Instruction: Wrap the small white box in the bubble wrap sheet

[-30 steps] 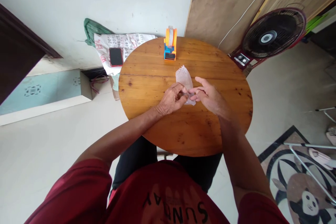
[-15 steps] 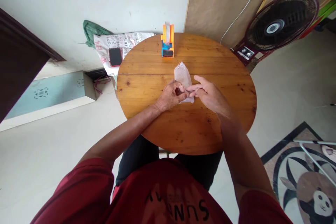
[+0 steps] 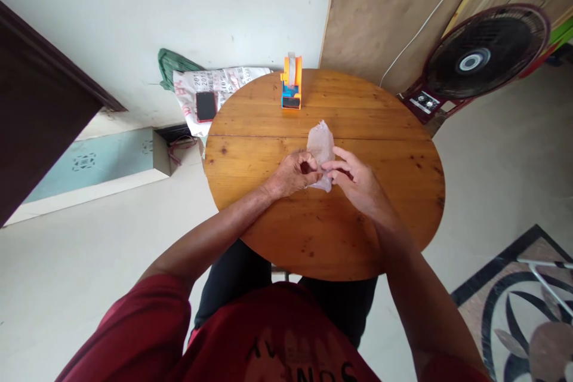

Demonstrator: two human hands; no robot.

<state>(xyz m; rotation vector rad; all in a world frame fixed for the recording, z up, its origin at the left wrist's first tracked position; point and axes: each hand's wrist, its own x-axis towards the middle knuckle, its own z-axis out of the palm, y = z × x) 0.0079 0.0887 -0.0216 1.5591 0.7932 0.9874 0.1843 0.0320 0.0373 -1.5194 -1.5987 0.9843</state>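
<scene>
A small pale, wrinkled plastic bag (image 3: 320, 140) lies flat on the round wooden table (image 3: 308, 233), with a ragged far end. My left hand (image 3: 295, 173) comes at it from the left, thumb and forefinger curled into a ring and pinched on its near part. From the right, my right hand (image 3: 353, 179) has its thumb and a bent finger close together on the bag's right edge, while another finger stretches out above. The fingers cover part of the bag's near half, so the exact pinch points are hard to see.
An orange and blue tape dispenser (image 3: 292, 83) stands at the table's far edge. Left of the table, a dark phone-like object (image 3: 206, 106) lies on a printed white sack (image 3: 188, 86), near a green bag (image 3: 174, 65). A fan (image 3: 474, 59) stands at the right.
The whole scene sits slightly lower in view as the camera tilts. My fingers stay at the bag's near half, the right fingers a little more bent; the bag looks slightly more crumpled.
</scene>
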